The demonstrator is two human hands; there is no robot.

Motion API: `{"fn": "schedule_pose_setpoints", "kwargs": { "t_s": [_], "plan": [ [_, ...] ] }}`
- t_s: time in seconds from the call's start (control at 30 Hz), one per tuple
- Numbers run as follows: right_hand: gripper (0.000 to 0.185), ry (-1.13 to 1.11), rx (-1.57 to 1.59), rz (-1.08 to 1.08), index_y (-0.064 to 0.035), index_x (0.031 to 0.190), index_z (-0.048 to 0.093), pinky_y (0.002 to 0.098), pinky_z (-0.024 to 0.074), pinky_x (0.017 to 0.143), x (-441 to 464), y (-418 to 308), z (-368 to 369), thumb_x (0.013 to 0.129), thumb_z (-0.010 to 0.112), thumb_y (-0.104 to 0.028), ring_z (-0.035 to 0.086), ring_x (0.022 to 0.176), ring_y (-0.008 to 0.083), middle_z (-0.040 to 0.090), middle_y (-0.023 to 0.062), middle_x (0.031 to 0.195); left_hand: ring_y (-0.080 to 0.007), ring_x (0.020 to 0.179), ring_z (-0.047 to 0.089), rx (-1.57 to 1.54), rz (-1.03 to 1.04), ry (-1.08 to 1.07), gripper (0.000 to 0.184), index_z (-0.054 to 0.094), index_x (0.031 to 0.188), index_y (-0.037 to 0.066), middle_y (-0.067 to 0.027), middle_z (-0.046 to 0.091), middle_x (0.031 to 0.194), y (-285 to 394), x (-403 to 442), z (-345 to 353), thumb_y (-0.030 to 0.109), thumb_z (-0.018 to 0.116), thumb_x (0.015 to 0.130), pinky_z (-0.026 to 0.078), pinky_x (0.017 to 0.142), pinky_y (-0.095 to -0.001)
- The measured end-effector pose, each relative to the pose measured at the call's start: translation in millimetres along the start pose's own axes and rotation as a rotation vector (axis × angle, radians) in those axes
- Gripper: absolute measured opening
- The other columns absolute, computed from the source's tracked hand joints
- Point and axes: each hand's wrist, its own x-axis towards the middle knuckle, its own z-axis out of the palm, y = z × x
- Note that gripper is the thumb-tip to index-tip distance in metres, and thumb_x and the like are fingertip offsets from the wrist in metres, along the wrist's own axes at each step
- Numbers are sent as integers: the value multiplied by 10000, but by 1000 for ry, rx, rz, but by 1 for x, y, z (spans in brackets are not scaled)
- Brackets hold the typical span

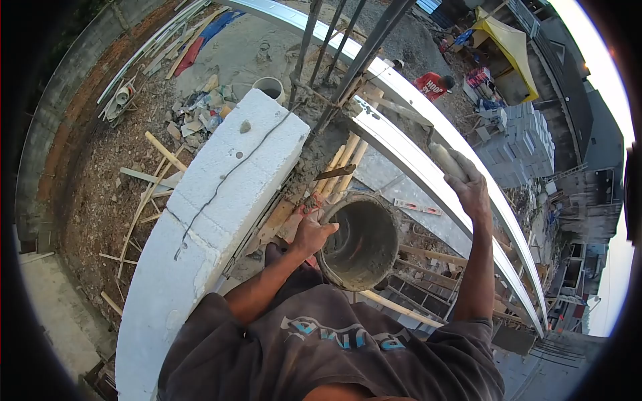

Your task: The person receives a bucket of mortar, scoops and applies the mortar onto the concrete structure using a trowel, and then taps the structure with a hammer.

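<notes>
Left of our left grip, a long wall of white blocks (200,194) fills that side, a thin dark cable (231,172) lying along its top. Two pale metal rails curve past our right grip: the outer rail (401,83) runs beyond it, and the inner rail (401,155) passes between it and the bucket (358,244). Ahead of both grips, upright steel bars (364,57) stand in the way, with wooden poles (348,164) lower down beyond the bucket. Far past our right grip are a yellow canopy (508,50), stacked pale blocks (518,147) and a person in a red shirt (431,85).

The wall's near edge runs close beside our left forearm. To the right, the inner rail bounds the room around the bucket; a level (418,206) lies between bucket and right hand.

Our left hand (314,234) is clamped on the bucket's left rim, elbow bent, thumb toward the mortar-coated mouth. Our right hand (468,187), arm stretched forward, closes round the handle of a trowel (411,115). Its blade points forward and left, toward the bars; we cannot tell whether it touches the rails.
</notes>
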Motion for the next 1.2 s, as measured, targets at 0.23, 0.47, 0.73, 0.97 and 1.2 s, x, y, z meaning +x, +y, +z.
{"fn": "schedule_pose_setpoints", "kwargs": {
  "t_s": [0.23, 0.47, 0.73, 0.97, 1.2],
  "plan": [
    [540, -25, -10, -57, -121, 1319, 630, 373, 487, 1003, 2, 45, 58, 797, 760, -77, 633, 1160, 276, 646, 141, 1273, -200, 1125, 575, -23, -50, -10, 452, 617, 1229, -75, -152, 651, 1200, 1, 0, 3, 116, 698, 828, 437, 992, -313],
    [530, -85, -43, -33, -150, 1339, 629, 378, 488, 993, 40, 34, 37, 825, 758, -140, 638, 1129, 257, 656, 113, 1247, -156, 856, 628, 88, 69, 54, 334, 688, 1083, -58, -116, 717, 954, -20, 0, 11, 162, 708, 832, 500, 828, -337],
    [531, -5, -126, -124, -133, 1352, 615, 357, 511, 935, 24, 18, 31, 836, 742, -122, 662, 1046, 239, 664, 97, 1208, -143, 989, 605, 219, -221, -41, 439, 617, 1233, -56, -78, 673, 1111, -28, 6, 10, 125, 706, 843, 480, 894, -299],
    [560, -26, 193, 87, -128, 1345, 600, 391, 524, 938, -64, 48, 78, 810, 753, -64, 640, 1124, 250, 657, 126, 1206, -156, 966, 628, -12, -100, 127, 429, 623, 1221, -49, -82, 688, 1094, -69, 6, 4, 100, 704, 827, 491, 883, -304],
    [566, -245, 138, -107, -113, 1332, 602, 399, 495, 988, -98, 79, 156, 787, 744, -57, 617, 1143, 339, 637, 161, 1237, -193, 981, 626, -45, -97, 213, 457, 608, 1241, -30, -99, 686, 1125, -79, -3, -6, 82, 704, 808, 476, 906, -304]
  ]
}}
